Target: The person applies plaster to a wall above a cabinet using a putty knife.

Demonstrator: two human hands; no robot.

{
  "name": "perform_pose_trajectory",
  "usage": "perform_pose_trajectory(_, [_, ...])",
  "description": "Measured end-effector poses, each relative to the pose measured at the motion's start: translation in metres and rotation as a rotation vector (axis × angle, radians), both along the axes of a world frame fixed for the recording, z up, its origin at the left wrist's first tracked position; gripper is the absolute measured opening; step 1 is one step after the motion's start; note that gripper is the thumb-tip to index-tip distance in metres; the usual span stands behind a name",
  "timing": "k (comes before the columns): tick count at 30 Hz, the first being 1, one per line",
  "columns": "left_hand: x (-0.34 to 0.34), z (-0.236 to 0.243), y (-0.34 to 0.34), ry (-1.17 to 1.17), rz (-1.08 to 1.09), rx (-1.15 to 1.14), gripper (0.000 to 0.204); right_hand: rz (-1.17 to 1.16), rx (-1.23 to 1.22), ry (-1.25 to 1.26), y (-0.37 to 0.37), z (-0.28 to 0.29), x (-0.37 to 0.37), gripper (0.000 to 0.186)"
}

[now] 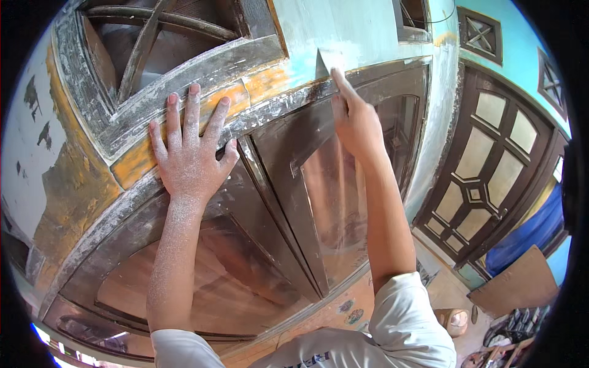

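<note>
My left hand (190,156), dusted with white powder, lies flat with its fingers spread on the strip of wall and the window frame's top edge. Under its fingers is a yellow-orange strip (267,86) where the paint is gone. My right hand (359,122) is closed round a scraper (329,63), its index finger stretched along it toward the blade. The blade meets the pale blue wall (334,30) just above the dark frame (392,72). The scraper's handle is hidden in my hand.
Below my hands are brown window shutters (276,172) with glass panes. A lattice vent opening (147,43) is above left. On the right stand a brown door (485,165), a blue cloth (534,227) and a leaning board (518,282). Assorted items (515,331) lie on the floor.
</note>
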State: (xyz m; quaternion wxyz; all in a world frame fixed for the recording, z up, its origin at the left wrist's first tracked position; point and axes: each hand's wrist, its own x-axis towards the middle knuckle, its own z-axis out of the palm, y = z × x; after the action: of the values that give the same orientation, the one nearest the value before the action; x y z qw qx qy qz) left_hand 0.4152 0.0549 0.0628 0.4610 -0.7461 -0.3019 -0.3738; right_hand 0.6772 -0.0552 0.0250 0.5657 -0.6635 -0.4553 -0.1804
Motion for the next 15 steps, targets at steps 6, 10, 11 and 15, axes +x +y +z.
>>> perform_pose_trajectory(6, [0.0, 0.0, 0.002, -0.011, -0.026, 0.009, 0.075, 0.008, -0.082, 0.014, -0.008, 0.001, 0.004, 0.048])
perform_pose_trajectory(10, [0.001, -0.001, 0.0, -0.01, 0.001, 0.0, 0.075, 0.071, -0.06, 0.096, -0.01, 0.007, 0.0, 0.049])
perform_pose_trajectory(11, [0.0, -0.001, 0.0, -0.008, 0.005, 0.0, 0.075, 0.11, -0.051, 0.122, -0.01, 0.003, -0.002, 0.049])
perform_pose_trajectory(15, [0.001, 0.0, 0.0, -0.007, -0.005, 0.008, 0.076, 0.111, -0.011, 0.067, -0.007, -0.011, -0.002, 0.047])
